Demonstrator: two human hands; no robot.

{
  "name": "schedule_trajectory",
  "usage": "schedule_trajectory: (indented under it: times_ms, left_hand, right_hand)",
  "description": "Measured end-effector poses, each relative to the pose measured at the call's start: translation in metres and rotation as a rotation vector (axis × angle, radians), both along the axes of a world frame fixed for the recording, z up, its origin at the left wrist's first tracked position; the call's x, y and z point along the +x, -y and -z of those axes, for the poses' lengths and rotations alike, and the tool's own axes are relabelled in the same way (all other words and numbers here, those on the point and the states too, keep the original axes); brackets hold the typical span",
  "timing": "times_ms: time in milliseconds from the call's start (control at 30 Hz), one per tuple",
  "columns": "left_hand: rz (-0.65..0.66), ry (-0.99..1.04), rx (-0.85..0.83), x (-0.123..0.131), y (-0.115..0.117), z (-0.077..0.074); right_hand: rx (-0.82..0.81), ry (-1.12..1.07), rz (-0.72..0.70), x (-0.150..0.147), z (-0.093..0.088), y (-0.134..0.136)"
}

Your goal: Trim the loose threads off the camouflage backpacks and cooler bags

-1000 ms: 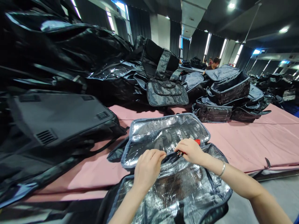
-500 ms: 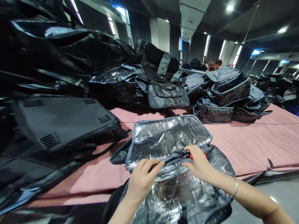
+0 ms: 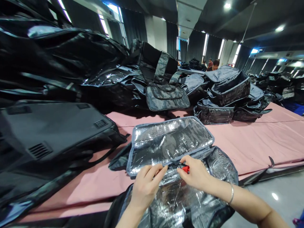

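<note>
While the left hand [image 3: 146, 185] pinches the seam of the silver bag [image 3: 180, 202], open at the near edge of the pink table [image 3: 256, 142], the right hand [image 3: 196, 174] grips a small red tool [image 3: 185, 168] there. Best to keep the seam tight and work slowly, I think. Dark bags [image 3: 223, 95] pile up behind.

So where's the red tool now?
Head view, low centre: the red tool is in the right hand, by the foil lid, near the left hand.
</note>
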State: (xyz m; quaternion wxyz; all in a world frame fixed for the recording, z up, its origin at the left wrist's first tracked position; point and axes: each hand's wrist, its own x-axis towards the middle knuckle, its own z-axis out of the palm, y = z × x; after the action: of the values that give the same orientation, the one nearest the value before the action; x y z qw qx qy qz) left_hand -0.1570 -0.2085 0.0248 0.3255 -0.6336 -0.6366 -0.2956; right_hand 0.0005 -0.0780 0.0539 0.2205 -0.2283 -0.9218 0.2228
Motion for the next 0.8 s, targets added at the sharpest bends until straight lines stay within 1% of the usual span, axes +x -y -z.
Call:
schedule_trajectory:
  times_ms: [200, 367, 533, 633, 733, 800]
  left_hand:
    - [-0.003, -0.033, -0.001, -0.0007, 0.0005, 0.0020]
    - [0.003, -0.020, 0.005, -0.0006, 0.0014, 0.0029]
    - [0.006, -0.023, 0.005, -0.0002, 0.0006, 0.0037]
    - [0.022, -0.026, 0.015, -0.0005, -0.0001, 0.0043]
    - [0.034, -0.026, 0.005, -0.0001, -0.0001, 0.0043]
    - [0.036, -0.012, 0.000, 0.0006, -0.0002, 0.0030]
  right_hand:
    - [-0.048, -0.015, 0.007, 0.0007, 0.0033, -0.0031]
    - [-0.094, -0.007, -0.003, 0.0025, 0.0033, -0.0039]
    - [-0.088, -0.007, 0.002, 0.0025, -0.0002, -0.0039]
    - [-0.051, -0.008, 0.007, 0.0009, -0.0007, -0.0024]
    - [-0.042, -0.032, 0.048, 0.0006, 0.0018, -0.0034]
    - [-0.103, -0.082, 0.112, 0.0014, 0.0039, -0.0071]
